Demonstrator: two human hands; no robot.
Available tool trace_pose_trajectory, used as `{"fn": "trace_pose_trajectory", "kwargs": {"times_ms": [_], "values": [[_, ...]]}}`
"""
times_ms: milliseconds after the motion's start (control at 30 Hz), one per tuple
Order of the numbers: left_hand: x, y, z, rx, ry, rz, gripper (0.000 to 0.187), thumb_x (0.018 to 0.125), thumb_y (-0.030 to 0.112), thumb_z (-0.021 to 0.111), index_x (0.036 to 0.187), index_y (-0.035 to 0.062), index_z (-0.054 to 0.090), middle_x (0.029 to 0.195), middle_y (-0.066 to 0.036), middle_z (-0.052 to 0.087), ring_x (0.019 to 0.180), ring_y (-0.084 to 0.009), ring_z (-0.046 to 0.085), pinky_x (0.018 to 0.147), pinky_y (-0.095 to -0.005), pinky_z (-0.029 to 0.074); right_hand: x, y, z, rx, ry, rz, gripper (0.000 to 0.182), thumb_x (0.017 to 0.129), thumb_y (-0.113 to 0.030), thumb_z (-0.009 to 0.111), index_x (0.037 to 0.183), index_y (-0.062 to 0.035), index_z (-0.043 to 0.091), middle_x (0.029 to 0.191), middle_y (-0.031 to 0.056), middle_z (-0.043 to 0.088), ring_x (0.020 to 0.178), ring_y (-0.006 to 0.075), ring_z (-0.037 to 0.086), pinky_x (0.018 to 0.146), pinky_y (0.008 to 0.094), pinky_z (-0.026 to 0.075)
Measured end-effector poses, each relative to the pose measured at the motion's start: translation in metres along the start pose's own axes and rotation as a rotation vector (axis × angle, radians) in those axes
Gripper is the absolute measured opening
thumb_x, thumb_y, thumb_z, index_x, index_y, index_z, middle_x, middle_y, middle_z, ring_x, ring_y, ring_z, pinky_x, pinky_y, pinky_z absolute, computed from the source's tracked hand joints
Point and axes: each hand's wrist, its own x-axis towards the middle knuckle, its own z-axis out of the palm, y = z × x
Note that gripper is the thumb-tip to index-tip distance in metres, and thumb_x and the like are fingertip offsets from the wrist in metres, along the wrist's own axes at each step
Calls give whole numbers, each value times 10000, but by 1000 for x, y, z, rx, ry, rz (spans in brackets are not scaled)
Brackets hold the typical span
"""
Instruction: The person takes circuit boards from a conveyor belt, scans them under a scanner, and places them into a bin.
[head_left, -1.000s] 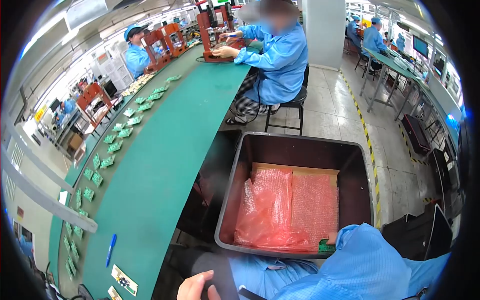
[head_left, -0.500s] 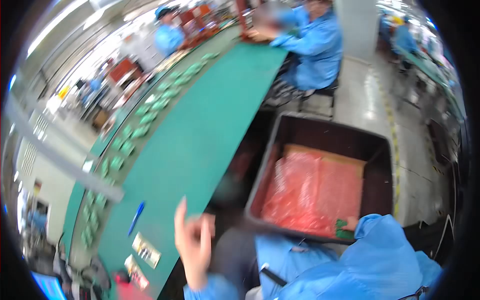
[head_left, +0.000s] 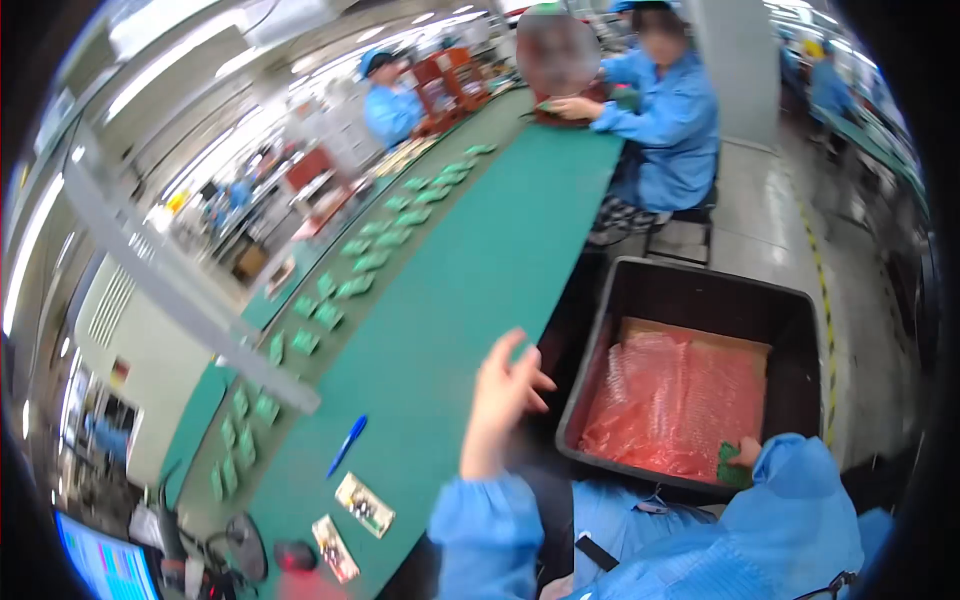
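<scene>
My left hand (head_left: pixel 505 395) is raised over the edge of the green work table, fingers apart and holding nothing. My right hand (head_left: pixel 747 452) reaches down into the near right corner of a black plastic bin (head_left: pixel 578 405). Its fingers are closed on a small green circuit board (head_left: pixel 731 464), partly hidden by the hand. Under the board lies pink bubble wrap (head_left: pixel 670 400), which covers much of the bin's bottom, with brown cardboard (head_left: pixel 700 336) showing along the far side.
On the table (head_left: pixel 450 270) lie a blue pen (head_left: pixel 347 446) and two cream circuit boards (head_left: pixel 364 505). Several green boards (head_left: pixel 328 316) line the belt beyond. A grey metal bar (head_left: pixel 200 290) crosses at left. A co-worker in blue (head_left: pixel 665 120) sits at the far end.
The view has swung, so table and bin appear further right. My left hand has moved forward and right towards the bin. My right hand stays on the green board in the bin's corner.
</scene>
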Motion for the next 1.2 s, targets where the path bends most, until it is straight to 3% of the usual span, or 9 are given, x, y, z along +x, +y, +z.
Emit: {"fn": "trace_pose_trajectory", "kwargs": {"times_ms": [67,133,200,267,333,400,600,800,1200], "values": [[-24,-25,41,-137,-171,20,404,891,176,529,1246,20,416,698,-95,633,480,-126,581,426,-227,439,13,-4,-3,5,132,-3,444,577,-288,773,832,50,643,766,210,633,720,281,632,652,393,493],[-42,-66,69,-105,-265,-31,358,890,170,540,1205,23,454,760,-91,649,544,-129,607,460,-219,455,-6,-52,-53,212,111,-45,438,584,-285,768,842,43,637,764,203,632,725,259,634,659,372,494],[-58,-92,78,-132,-348,-127,348,906,188,514,1207,22,463,831,-98,652,614,-131,626,540,-214,480,-7,-78,-73,483,301,-183,405,603,-273,762,838,31,635,771,181,636,742,232,634,677,346,491],[-68,-106,84,-189,-330,-168,354,911,196,503,1212,14,456,887,-106,648,633,-144,631,554,-213,481,8,-96,-87,646,304,-226,352,663,-220,747,893,17,626,824,130,647,775,196,630,704,326,493],[-76,-103,86,-189,-348,-182,383,909,210,509,1228,10,436,983,-125,628,725,-159,636,589,-228,489,-28,-162,-127,1067,208,-296,345,718,-154,725,996,4,592,903,86,640,817,164,617,727,312,497],[-84,-96,87,-288,-313,-226,420,914,207,499,1273,21,382,1128,-138,563,881,-177,608,711,-273,493,-55,-211,-148,1308,76,-378,382,751,-111,703,1076,6,541,970,77,620,856,153,606,758,305,498],[-108,-101,90,-685,-324,-59,469,928,181,457,1333,38,268,1238,-132,465,1065,-215,521,874,-353,442,-121,-310,-143,1308,-105,-590,378,763,-86,690,1089,-5,516,982,73,613,892,130,587,791,278,478],[-130,-88,83,-628,-47,-54,291,921,91,456,1185,29,350,1132,-107,513,997,-160,528,819,-303,458,-148,-347,-123,1346,-158,-557,374,771,-60,680,1083,-14,479,979,52,593,897,110,568,808,262,463],[-128,-102,78,-737,51,5,284,900,41,481,1149,36,346,1084,-100,526,945,-140,538,796,-276,454,-157,-353,-116,1514,-125,-595,325,800,-69,660,1061,-28,471,990,46,587,906,106,561,785,257,464]]}}
